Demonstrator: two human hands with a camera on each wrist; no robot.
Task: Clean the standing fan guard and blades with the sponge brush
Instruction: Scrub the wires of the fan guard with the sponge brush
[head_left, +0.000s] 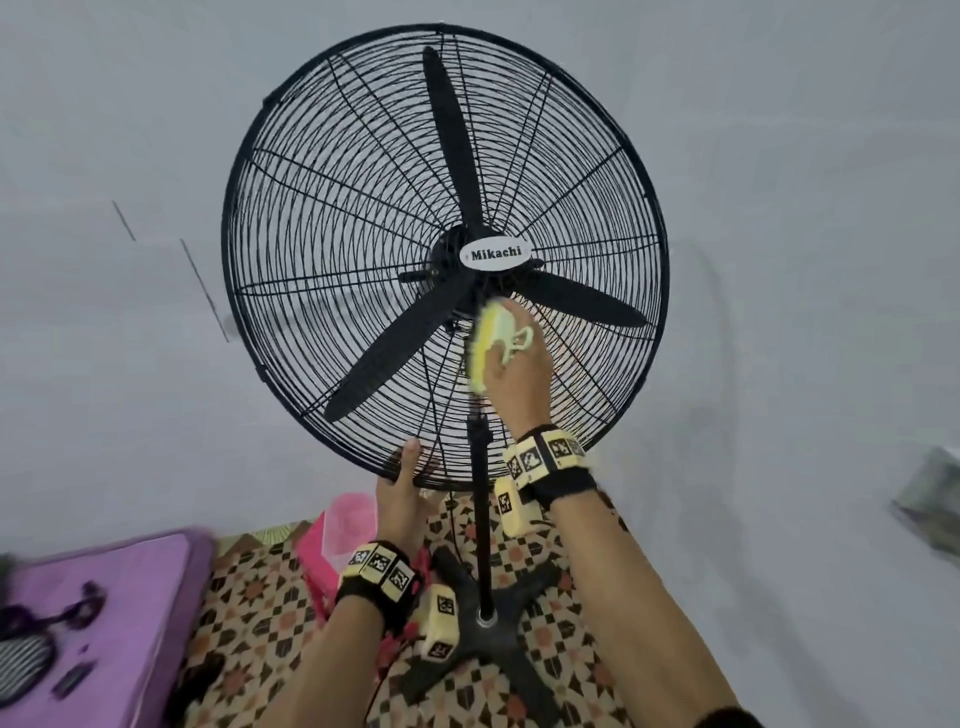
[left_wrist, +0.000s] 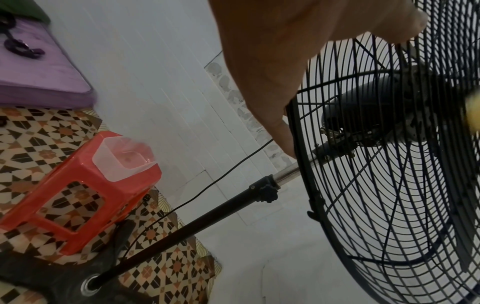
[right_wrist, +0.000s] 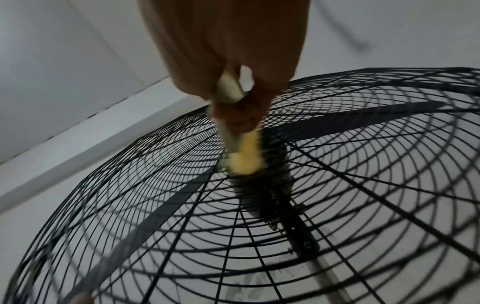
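Observation:
A black standing fan with a round wire guard (head_left: 291, 218) and three black blades (head_left: 452, 150) faces me against a pale wall. My right hand (head_left: 511, 364) grips a yellow sponge brush (head_left: 485, 343) by its pale green handle and presses it on the guard just below the hub badge (head_left: 496, 253). The right wrist view shows the yellow sponge (right_wrist: 245, 156) against the wires near the hub. My left hand (head_left: 402, 480) grips the guard's bottom rim (left_wrist: 298, 156), thumb in front, fingers behind.
The fan's pole (head_left: 480, 499) runs down to a black cross base (head_left: 493, 634) on patterned floor tiles. A red plastic stool (left_wrist: 78, 191) carrying a clear tub (left_wrist: 122, 158) stands left of the pole. A purple mattress (head_left: 104, 613) lies at the lower left.

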